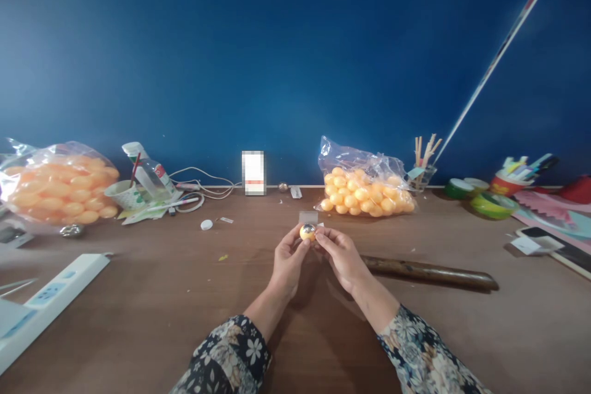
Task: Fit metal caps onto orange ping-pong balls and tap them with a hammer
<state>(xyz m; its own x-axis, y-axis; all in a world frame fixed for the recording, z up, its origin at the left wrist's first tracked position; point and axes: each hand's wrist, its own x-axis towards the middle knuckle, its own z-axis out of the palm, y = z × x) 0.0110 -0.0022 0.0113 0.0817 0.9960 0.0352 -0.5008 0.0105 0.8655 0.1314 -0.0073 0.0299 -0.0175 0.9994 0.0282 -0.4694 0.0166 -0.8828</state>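
Note:
A small orange-yellow plastic ball [305,234] with a shiny silver patch [308,229] on its top is held above the table. My left hand [289,258] grips the ball from the left between thumb and fingers. Pinched together at the ball's right edge, by the silver patch, are the fingertips of my right hand [340,253]. Whatever lies between those right fingertips is too small to make out. Just behind the ball is a small clear flat piece [308,217]. A dark brown wooden stick [429,273] lies to the right of my right hand.
Clear bags of orange balls stand at the back right [364,191] and far left [64,188]. A white power strip [55,301] lies at left, near a paper cup [124,194] and a plastic bottle [154,173]. Tape rolls [494,205] and a phone [558,249] are at right.

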